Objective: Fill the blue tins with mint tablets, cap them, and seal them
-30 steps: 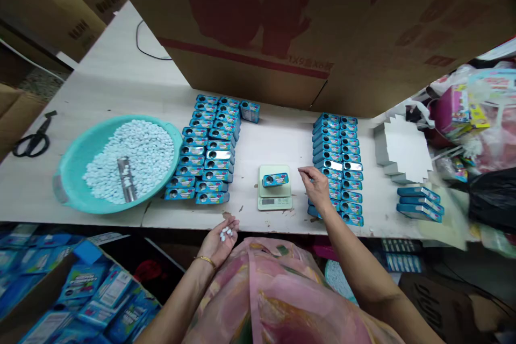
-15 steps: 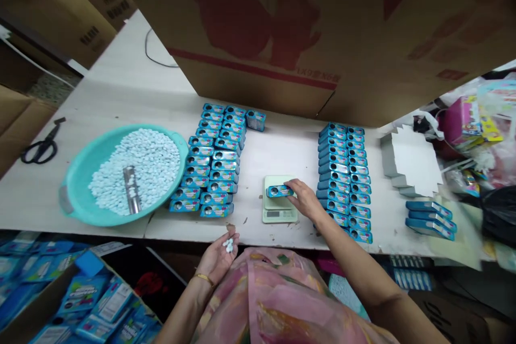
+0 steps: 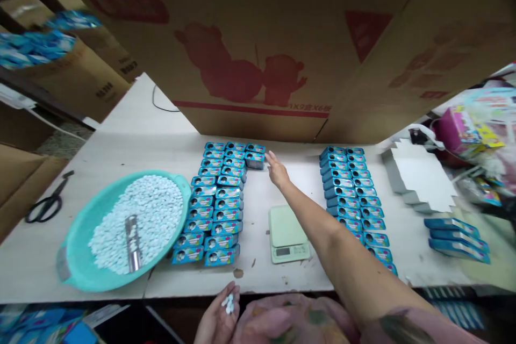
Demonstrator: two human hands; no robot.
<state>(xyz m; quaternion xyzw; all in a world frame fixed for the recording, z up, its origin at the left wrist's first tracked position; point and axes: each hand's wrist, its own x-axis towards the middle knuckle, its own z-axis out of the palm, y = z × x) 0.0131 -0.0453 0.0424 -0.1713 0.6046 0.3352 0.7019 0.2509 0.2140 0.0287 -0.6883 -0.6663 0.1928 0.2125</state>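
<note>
Cupped palm-up at the table's front edge, my left hand (image 3: pixel 222 316) holds a few small pale oval candies (image 3: pixel 229 303). My right hand (image 3: pixel 278 169) reaches across the table, fingers stretched out beside a small blue box (image 3: pixel 254 160) at the back of the left group. Whether a fingertip still touches it, I cannot tell. Behind that box stands another blue box (image 3: pixel 255 148). A pale green kitchen scale (image 3: pixel 287 228) lies below my right forearm with nothing on its plate. Left of it, rows of blue boxes (image 3: pixel 229 215) have round openings in their tops, some showing pale candies.
A turquoise basin (image 3: pixel 76 247) holds many candies (image 3: pixel 153 209) and a metal scoop (image 3: pixel 133 244). Scissors (image 3: pixel 48 205) lie at far left. More blue boxes (image 3: pixel 338 183) stand right, partly behind my forearm. A large carton (image 3: pixel 258 64) borders the back; a white stepped box (image 3: pixel 423 177) sits right.
My right hand has carried a blue box from the scale to the back of the left group, and its fingers are now straightened beside it. The view has shifted upward.
</note>
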